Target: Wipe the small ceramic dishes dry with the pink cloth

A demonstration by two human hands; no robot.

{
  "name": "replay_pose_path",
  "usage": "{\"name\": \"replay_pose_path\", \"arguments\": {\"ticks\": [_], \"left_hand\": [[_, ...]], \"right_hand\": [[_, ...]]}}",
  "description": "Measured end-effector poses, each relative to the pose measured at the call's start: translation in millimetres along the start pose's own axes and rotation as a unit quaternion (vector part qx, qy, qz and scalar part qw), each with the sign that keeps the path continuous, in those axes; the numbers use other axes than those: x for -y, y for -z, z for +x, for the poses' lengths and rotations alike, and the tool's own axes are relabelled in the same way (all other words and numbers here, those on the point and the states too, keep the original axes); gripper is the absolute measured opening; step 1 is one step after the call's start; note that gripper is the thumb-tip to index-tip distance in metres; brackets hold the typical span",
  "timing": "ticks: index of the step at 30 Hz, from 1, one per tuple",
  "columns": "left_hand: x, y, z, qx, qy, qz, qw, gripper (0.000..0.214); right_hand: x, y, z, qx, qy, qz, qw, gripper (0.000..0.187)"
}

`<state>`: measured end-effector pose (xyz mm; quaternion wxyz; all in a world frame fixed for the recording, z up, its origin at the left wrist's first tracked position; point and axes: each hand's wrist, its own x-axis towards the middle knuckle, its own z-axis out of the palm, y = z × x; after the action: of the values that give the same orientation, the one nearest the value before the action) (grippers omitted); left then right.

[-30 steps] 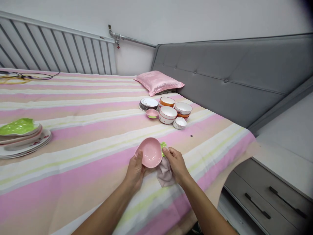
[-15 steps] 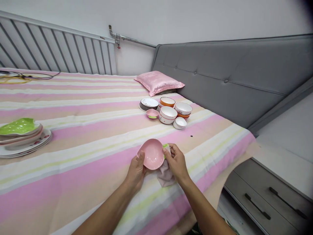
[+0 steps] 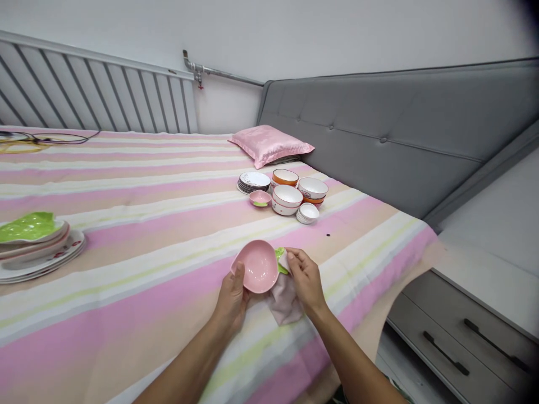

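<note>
A round pink bowl [image 3: 258, 267] with a green leaf-shaped handle [image 3: 281, 260] is tilted toward me above the bed. My left hand [image 3: 231, 296] grips its left rim, thumb on the inner edge and fingers underneath. With my right hand [image 3: 304, 280] I pinch a pale pinkish cloth [image 3: 284, 303] against the leaf handle. The cloth hangs below the bowl, and part of it is hidden behind the bowl and my fingers.
Beyond my hands stand stacked white bowls [image 3: 287, 197], small white dishes [image 3: 307, 212], a small pink bowl [image 3: 260, 198] and stacked plates [image 3: 254, 180]. A pink pillow [image 3: 272, 143] lies behind them. Stacked plates with a green leaf dish [image 3: 29, 225] sit left. Drawers [image 3: 446, 331] stand right.
My right fingers have shifted outward along the leaf handle, so more of its green shows. The bowl stays in my left hand. The whole view has shifted slightly.
</note>
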<state>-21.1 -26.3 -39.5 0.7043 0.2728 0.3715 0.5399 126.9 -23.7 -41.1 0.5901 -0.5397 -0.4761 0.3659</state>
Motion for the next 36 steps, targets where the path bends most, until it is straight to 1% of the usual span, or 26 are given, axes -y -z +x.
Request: {"name": "replay_pose_path", "arguments": {"ticks": [5,7,12,16,19,22,25,27,29,31,33,36], "left_hand": [[2,-0.9,0,0.008,0.004,0.021,1.000,0.062],[3,-1.4,0,0.010,-0.007,0.024,1.000,0.062],[3,-4.8,-1,-0.010,-0.048,0.033,0.998,0.060],[2,-10.4,-1,-0.019,-0.044,0.039,0.998,0.055],[2,-13.2,1,-0.034,-0.030,0.046,0.998,0.046],[4,-12.9,6,-0.035,-0.042,0.055,0.997,0.037],[9,-10.8,11,-0.063,-0.071,0.069,0.993,0.039],[12,-9.7,15,-0.085,-0.085,0.087,0.989,0.031],[11,-9.4,21,-0.111,-0.083,0.114,0.984,0.019],[5,-10.0,30,-0.138,-0.073,0.135,0.979,0.013],[-7,-11.1,42,-0.144,-0.062,0.157,0.975,0.012],[-32,-12.4,64,-0.134,-0.016,0.213,0.968,0.012]], "right_hand": [[-3,3,3,0.012,-0.005,0.011,1.000,0.032],[-2,2,3,0.014,-0.009,0.010,1.000,0.032],[2,1,2,0.029,-0.024,-0.024,0.999,0.032],[1,7,5,0.032,-0.061,-0.051,0.996,0.030],[-1,10,7,0.024,-0.118,0.011,0.993,0.026],[-5,8,6,0.001,-0.167,0.086,0.982,0.024],[-9,0,1,0.003,-0.179,0.117,0.977,0.024],[-11,-5,-2,0.021,-0.180,0.133,0.974,0.024],[-11,-9,-4,0.047,-0.179,0.144,0.972,0.024],[-10,-9,-5,0.068,-0.177,0.150,0.970,0.025],[-6,-2,-3,0.079,-0.171,0.155,0.970,0.026],[1,21,6,0.072,-0.150,0.140,0.976,0.026]]}}
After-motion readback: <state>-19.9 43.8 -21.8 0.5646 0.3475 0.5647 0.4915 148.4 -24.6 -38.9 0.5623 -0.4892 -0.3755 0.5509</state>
